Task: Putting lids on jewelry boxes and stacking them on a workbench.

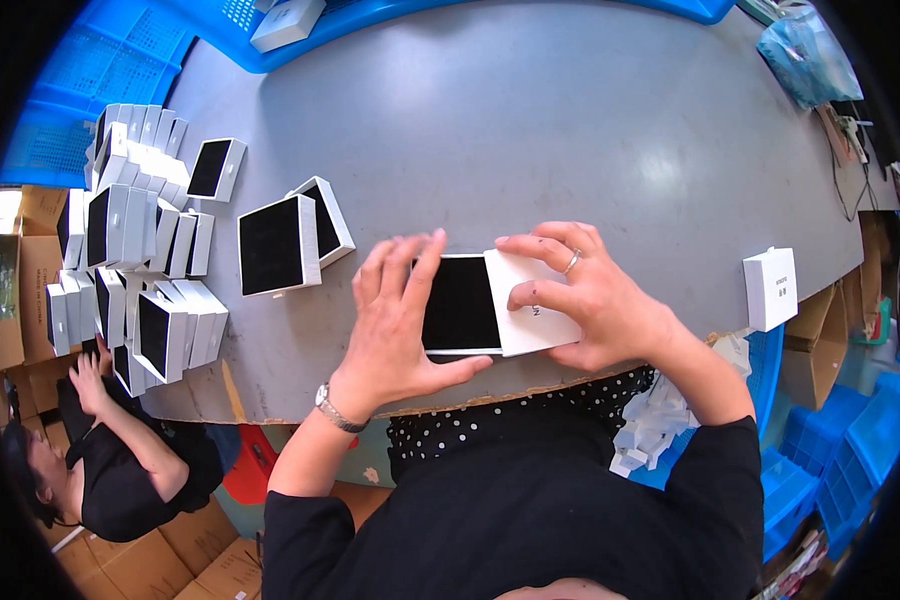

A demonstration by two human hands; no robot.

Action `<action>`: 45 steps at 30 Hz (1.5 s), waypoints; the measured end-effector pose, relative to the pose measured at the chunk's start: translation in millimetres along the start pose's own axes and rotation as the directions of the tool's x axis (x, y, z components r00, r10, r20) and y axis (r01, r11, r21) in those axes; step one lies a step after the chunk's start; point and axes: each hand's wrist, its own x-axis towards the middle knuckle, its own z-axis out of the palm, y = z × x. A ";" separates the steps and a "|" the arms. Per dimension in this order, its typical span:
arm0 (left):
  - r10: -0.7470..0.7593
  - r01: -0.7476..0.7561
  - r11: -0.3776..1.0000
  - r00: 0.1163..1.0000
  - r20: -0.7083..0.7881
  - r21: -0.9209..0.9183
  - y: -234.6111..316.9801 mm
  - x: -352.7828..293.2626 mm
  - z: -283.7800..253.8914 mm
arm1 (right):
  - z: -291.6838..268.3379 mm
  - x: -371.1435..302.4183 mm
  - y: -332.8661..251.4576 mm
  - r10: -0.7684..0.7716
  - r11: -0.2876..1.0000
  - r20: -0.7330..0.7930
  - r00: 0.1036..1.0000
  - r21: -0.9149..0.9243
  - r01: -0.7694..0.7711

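Note:
In front of me on the grey table lies a shallow white box [459,303] with a black inner surface. A white piece with print, a card or a lid [505,315], covers its right part. My right hand [605,305], with a ring on one finger, grips that white piece, its fingers bent over the top and right side. My left hand [395,315] is spread around the box's left end, fingers at the far side and thumb near the close edge. Whether it presses on the box is unclear. Left of it, a black-lined box half [278,246] leans on another one [332,218].
Several white black-lined box parts [120,228] are stacked at the left. One closed white box [770,289] stands at the right edge. Blue crates [390,38] line the far side. A co-worker [120,430] sits at the lower left. A plastic bag [808,58] lies far right.

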 end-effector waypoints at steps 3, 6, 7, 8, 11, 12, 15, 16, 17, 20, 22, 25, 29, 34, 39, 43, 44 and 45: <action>-0.154 -0.032 0.779 0.958 -0.240 -0.626 6.8 5.0 24.1 | 16.4 12.0 -21.9 0.063 0.997 -0.158 0.985 -0.030 -0.069; -0.051 -0.178 0.734 0.947 -0.316 -0.655 35.8 22.3 47.3 | 16.5 14.3 -20.4 0.028 1.000 -0.110 0.994 -0.003 -0.028; -0.119 -0.176 0.599 0.945 -0.304 -0.781 40.9 26.0 49.2 | 14.3 10.2 -20.2 0.051 0.998 -0.102 0.993 -0.017 -0.053; -0.193 -0.169 0.450 0.940 -0.281 -0.877 41.2 23.2 45.2 | 12.7 8.6 -21.7 0.057 0.997 -0.086 0.995 -0.049 -0.061; 0.078 -0.206 0.904 0.941 -0.330 -0.374 13.3 5.2 1.0 | -10.5 -10.6 -31.4 0.183 0.951 -0.026 0.983 -0.249 -0.184; 0.038 -0.055 0.998 0.896 -0.441 -0.027 -4.7 -8.5 -14.2 | -23.1 -25.1 -33.0 0.316 0.891 -0.069 0.946 -0.320 -0.321; -0.161 0.428 0.868 0.721 -0.674 0.251 -40.6 -20.1 -56.5 | -83.2 -83.6 -40.2 0.608 0.571 -0.178 0.774 -0.579 -0.582; -0.152 0.428 0.867 0.714 -0.684 0.254 -49.5 -29.2 -67.0 | -91.2 -90.6 -38.5 0.598 0.571 -0.189 0.779 -0.581 -0.580; -0.323 0.446 0.893 0.729 -0.604 0.059 -65.1 -37.5 -68.4 | -91.7 -93.6 -32.7 0.619 0.500 -0.255 0.743 -0.602 -0.623; -0.388 0.421 0.904 0.744 -0.544 -0.069 -68.4 -41.1 -60.7 | -85.7 -56.3 -3.7 0.505 0.666 -0.274 0.818 -0.480 -0.572; -0.177 0.272 0.959 0.786 -0.592 0.074 -60.9 -37.4 -49.3 | -77.2 3.7 28.9 0.434 0.856 -0.154 0.888 -0.236 -0.459; 0.056 -0.132 0.983 0.875 -0.482 -0.125 -36.6 -15.2 -37.9 | -75.0 103.3 102.1 0.228 0.892 -0.277 0.933 -0.324 -0.314; 0.032 -0.081 0.966 0.980 -0.196 -0.246 -20.1 -5.2 -10.5 | -85.9 251.2 157.7 0.010 0.522 -0.372 0.928 -0.790 -0.322; -0.044 -0.011 0.975 0.969 -0.244 -0.221 -30.0 -11.4 6.9 | -96.8 314.0 201.8 0.063 0.510 -0.149 0.987 -0.845 -0.160; -0.088 -0.016 0.938 0.955 -0.283 -0.347 -38.0 -9.6 7.1 | -131.2 238.2 127.3 0.187 0.978 -0.106 0.977 -0.074 -0.195; -0.142 0.035 0.947 0.937 -0.318 -0.319 -41.1 -4.4 3.1 | -124.3 147.7 120.8 0.348 0.904 0.563 0.750 0.010 -0.427; -0.139 0.033 0.951 0.933 -0.331 -0.307 -42.2 -3.2 3.7 | -113.4 140.9 98.5 0.462 0.882 0.582 0.669 -0.225 -0.413; -0.161 0.058 0.952 0.930 -0.329 -0.302 -41.7 -2.6 5.6 | -103.9 119.6 90.1 0.472 0.874 0.593 0.653 -0.216 -0.436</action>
